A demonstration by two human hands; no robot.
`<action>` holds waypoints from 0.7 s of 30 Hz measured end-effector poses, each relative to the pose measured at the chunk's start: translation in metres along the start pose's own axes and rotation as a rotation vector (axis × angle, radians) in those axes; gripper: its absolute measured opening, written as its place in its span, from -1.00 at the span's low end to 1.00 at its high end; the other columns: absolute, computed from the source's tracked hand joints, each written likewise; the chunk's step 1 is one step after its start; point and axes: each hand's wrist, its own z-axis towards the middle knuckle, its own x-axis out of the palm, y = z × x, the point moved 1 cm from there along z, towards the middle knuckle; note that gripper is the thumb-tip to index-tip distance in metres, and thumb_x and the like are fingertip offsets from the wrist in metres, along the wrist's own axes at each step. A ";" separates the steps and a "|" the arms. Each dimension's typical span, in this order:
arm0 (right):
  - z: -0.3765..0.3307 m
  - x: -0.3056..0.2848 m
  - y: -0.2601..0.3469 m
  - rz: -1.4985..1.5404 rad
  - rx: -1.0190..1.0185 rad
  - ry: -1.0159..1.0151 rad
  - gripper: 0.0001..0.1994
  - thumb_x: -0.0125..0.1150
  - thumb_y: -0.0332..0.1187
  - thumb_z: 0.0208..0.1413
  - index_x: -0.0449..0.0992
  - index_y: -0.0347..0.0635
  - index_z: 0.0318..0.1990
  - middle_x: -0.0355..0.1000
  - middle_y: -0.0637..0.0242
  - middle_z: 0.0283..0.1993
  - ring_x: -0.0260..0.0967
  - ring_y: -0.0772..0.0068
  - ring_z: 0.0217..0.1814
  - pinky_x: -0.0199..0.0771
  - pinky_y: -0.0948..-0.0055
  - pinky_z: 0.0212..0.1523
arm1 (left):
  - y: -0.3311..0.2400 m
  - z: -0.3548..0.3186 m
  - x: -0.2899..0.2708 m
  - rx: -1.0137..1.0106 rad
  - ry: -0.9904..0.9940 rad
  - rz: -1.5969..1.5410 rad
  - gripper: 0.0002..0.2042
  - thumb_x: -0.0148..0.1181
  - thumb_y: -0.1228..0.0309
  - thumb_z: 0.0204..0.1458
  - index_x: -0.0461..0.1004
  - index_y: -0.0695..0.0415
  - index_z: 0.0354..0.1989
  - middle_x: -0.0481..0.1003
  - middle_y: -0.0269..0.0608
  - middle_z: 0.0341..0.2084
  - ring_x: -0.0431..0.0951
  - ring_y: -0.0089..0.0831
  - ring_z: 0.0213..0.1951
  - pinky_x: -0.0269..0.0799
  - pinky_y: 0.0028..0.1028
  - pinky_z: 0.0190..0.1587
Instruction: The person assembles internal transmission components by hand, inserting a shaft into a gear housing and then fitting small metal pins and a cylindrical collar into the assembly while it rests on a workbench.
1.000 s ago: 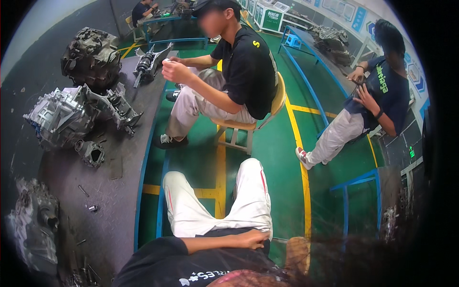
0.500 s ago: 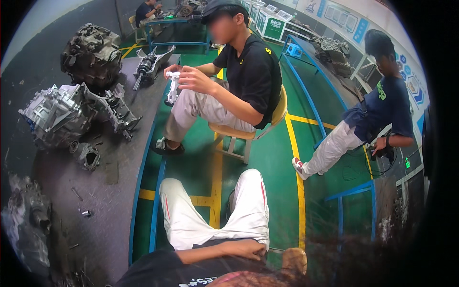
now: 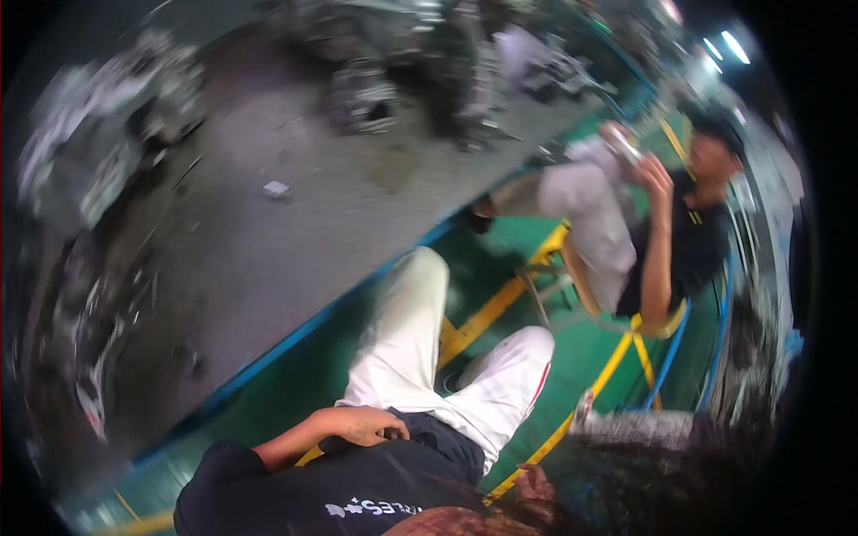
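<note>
My left hand rests against the waist of my dark shirt, its fingers loosely curled, with nothing visible in them. My right hand shows only in part at the lower edge, dim and smeared, so its fingers cannot be read. Below my waist, white trousers cover my spread knees. Neither hand touches the metal workbench on the left. On that bench lie a small light metal piece, a small round housing and a large grey metal casing.
A seated person in a dark top holds a pale object in both hands at the right. Their chair stands on the green floor with yellow lines. The bench's blue edge runs beside my legs. More blurred metal parts line the bench.
The view has swung left, bringing more of the bench into the picture and shifting the seated person rightward. The standing person is no longer seen. My left hand stays at my waist.
</note>
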 end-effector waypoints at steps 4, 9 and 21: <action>0.075 0.009 0.035 -0.049 0.156 0.298 -0.74 0.16 -0.21 0.42 0.59 -0.17 0.04 0.67 0.27 -0.24 0.57 0.43 -0.24 0.55 0.36 -0.11 | 0.021 -0.074 0.053 -0.170 -0.337 -0.254 -0.61 0.16 0.18 0.40 0.46 0.12 0.27 0.65 -0.16 -0.04 0.64 -0.38 -0.05 0.55 -0.35 0.08; 0.143 0.016 0.096 -0.340 -0.442 0.083 -0.75 0.12 -0.33 0.44 0.62 -0.37 -0.03 0.65 0.05 -0.23 0.61 0.18 -0.29 0.58 0.21 -0.21 | 0.034 -0.159 0.095 -0.295 -0.944 -0.509 -0.63 0.07 0.20 0.46 0.46 0.24 0.22 0.67 -0.16 -0.08 0.66 -0.39 -0.06 0.56 -0.35 0.12; 0.259 0.090 0.210 -0.451 -1.050 0.153 -0.59 0.17 -0.41 0.36 0.39 -0.40 0.29 0.35 -0.15 0.33 0.29 -0.22 0.39 0.28 0.09 0.41 | 0.005 -0.175 0.192 -0.889 -1.767 -0.463 -0.56 0.06 0.10 0.43 0.42 0.22 0.23 0.65 0.07 0.01 0.64 -0.01 0.09 0.50 -0.22 0.19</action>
